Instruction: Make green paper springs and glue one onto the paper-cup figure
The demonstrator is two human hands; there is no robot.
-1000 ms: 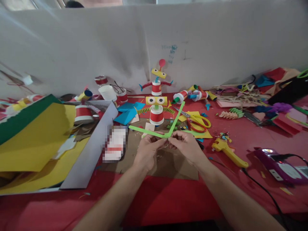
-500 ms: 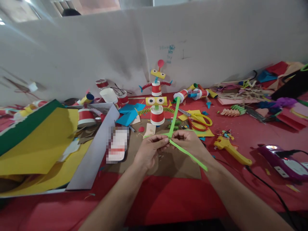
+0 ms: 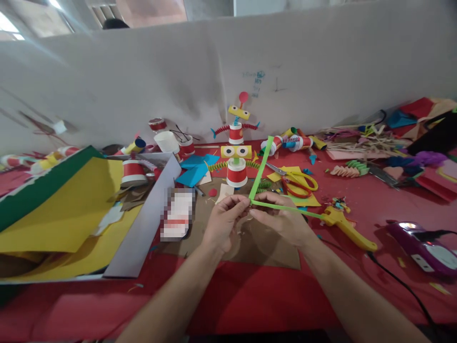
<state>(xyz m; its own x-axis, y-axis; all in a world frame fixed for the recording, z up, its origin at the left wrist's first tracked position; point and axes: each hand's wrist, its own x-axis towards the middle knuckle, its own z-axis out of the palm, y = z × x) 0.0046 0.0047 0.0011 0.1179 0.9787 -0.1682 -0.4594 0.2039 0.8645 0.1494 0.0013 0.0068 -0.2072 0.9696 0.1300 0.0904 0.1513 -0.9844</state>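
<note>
Green paper strips (image 3: 261,169), meeting at a corner, are held up btwn the two hands above the brown board (image 3: 264,245). L hand (image 3: 225,218): thumb & index pinching the strips right at the corner, which lies at its 2 o'clock. R hand (image 3: 281,218): fingers curled close to the corner, at its 10 o'clock, thumb a bit apart below; can't tell if it grips. Key relation: one strip's long axis runs from the corner to approx 1 o'clock, the other's to just past 3, across the front of the R fingers, so R is nearer that 3 o'clock length. Outward from the corner: cup robot (image 3: 236,176) at 11, scissors (image 3: 290,175) approx 2, glue gun (image 3: 352,233) btwn 3 & 4, white box (image 3: 143,221) w/ yellow paper (image 3: 60,209) at 9.
</note>
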